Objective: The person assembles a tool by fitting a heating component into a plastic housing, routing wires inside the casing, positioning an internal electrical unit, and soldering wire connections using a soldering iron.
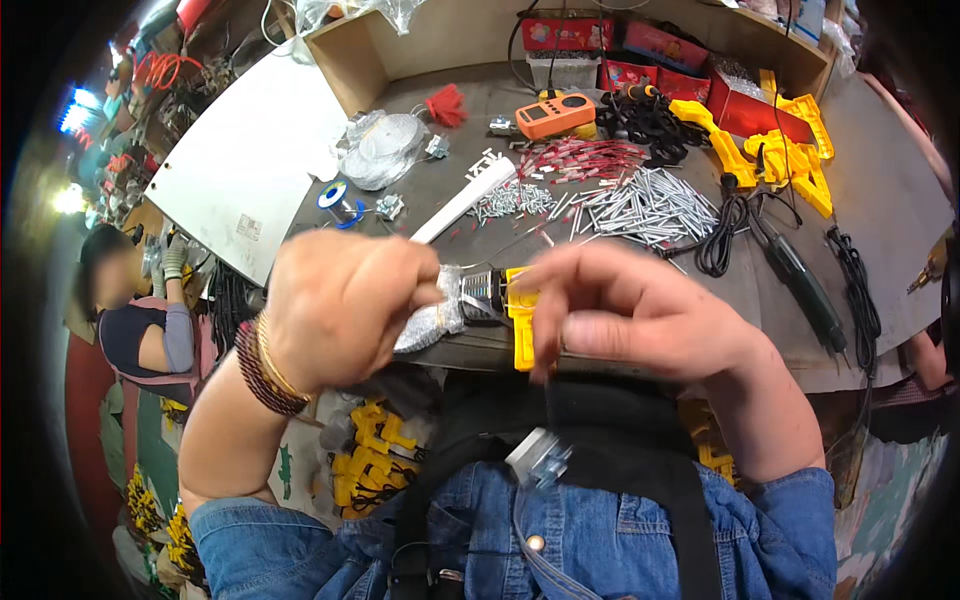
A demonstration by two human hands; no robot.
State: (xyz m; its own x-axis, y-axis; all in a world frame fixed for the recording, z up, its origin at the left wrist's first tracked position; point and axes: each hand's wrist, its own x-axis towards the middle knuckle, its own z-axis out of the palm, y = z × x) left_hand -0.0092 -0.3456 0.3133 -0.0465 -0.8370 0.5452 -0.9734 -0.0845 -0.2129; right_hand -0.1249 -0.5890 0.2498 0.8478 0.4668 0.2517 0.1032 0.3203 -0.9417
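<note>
My left hand (345, 305) is closed in a pinch at chest height; what its fingers hold is hidden. My right hand (645, 315) is blurred, its fingers curled toward the thumb, and I cannot make out what is in them. Below its fingertips a small silvery metal block (540, 458) hangs beside a thin dark line, in front of my apron. Between the hands, at the table's front edge, lies a yellow plastic housing (522, 335) with a dark, ribbed part (482, 292). Left of that part, partly behind my left hand, is a silvery wrapped piece (440, 315).
Farther back lie metal rods (650, 208), red-sleeved wires (580, 158), a white plastic strip (468, 200) and an orange meter (556, 117). Yellow housings (785, 165) and a corded dark green tool (800, 280) lie at the right. Another person (145, 310) sits at far left.
</note>
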